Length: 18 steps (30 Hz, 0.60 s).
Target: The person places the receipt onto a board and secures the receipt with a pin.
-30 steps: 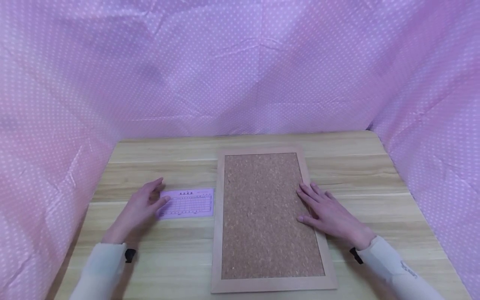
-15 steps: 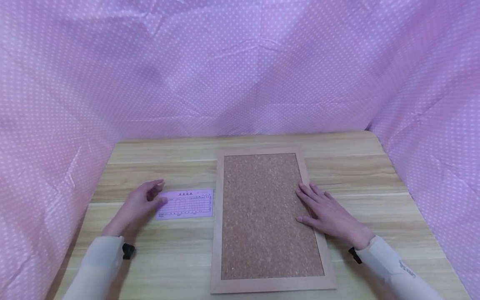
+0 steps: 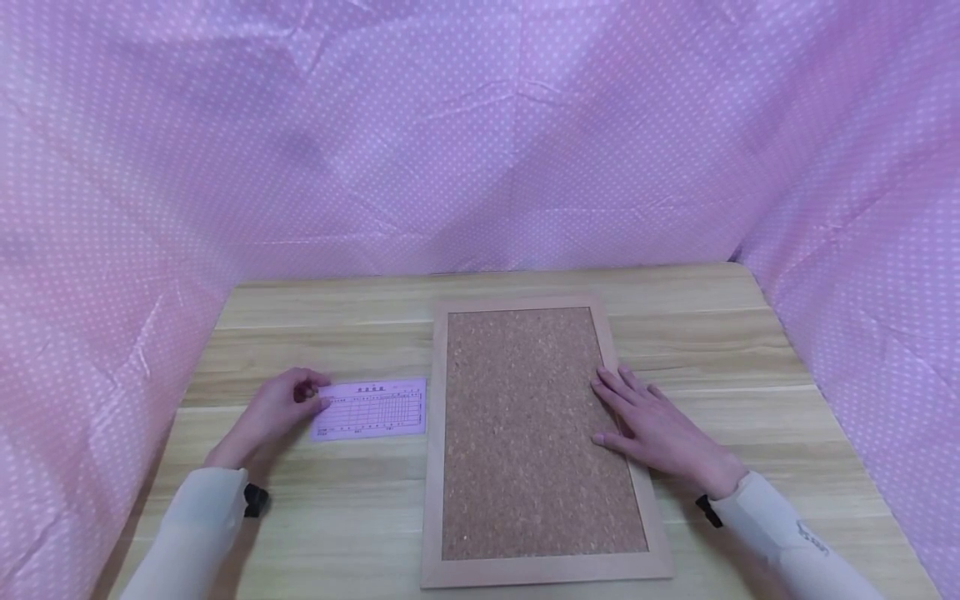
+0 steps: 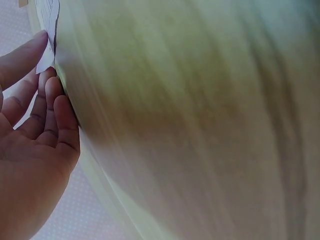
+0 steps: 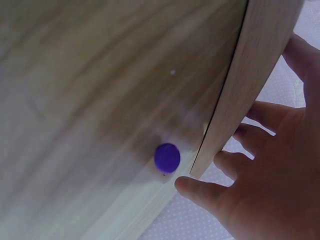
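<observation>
A pink printed form slip (image 3: 371,410) lies on the table left of a wood-framed cork board (image 3: 536,433). My left hand (image 3: 281,408) pinches the slip's left edge, thumb on top. In the left wrist view the slip's end (image 4: 47,47) stands between thumb and fingers, slightly bent. My right hand (image 3: 663,425) rests flat on the board's right side, with fingers spread across the frame and onto the cork. Beside the frame (image 5: 245,85) in the right wrist view sits a small round purple object (image 5: 167,158), close to the little finger; the head view hides it.
The wood-grain table (image 3: 360,525) carries the board and the slip. Pink polka-dot cloth (image 3: 480,150) hangs behind the table and along both sides. A narrow strip of table lies between the board's near edge and the bottom of the view.
The left hand has drawn back slightly to the left, and its raised index finger has come down to the slip's edge. The right hand and the board stay put.
</observation>
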Tool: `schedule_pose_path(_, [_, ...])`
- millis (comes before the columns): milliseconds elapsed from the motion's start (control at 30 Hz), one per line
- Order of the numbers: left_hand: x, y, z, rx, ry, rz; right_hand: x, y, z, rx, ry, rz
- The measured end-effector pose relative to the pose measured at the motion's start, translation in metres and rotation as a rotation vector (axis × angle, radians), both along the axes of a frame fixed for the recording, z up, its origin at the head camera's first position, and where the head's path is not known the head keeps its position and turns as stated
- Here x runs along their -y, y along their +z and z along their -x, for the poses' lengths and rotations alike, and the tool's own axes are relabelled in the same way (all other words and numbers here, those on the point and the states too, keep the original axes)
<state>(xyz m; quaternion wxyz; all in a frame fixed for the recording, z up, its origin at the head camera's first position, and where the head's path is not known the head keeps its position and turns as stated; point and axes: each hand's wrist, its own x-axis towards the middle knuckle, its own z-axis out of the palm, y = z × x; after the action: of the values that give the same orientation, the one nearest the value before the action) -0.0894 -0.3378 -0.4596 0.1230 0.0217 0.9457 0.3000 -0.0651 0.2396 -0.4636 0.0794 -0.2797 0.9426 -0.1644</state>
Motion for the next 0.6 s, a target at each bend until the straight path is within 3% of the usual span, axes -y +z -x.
schedule_pose_path(133, [-0.0005, -0.0007, 0.0011, 0.006, 0.013, -0.004, -0.0001, 0.0003, -0.0002, 0.005, -0.001, 0.002])
schedule_pose_path(467, [0.0029, -0.0016, -0.0028, -0.065, 0.0, -0.03, 0.0008, 0.0001, 0.0003, 0.0, 0.003, 0.009])
schedule_pose_path(600, [0.0061, 0.0035, -0.0073, -0.042, 0.008, -0.042, 0.0003, 0.0, 0.0008, 0.003, 0.004, 0.007])
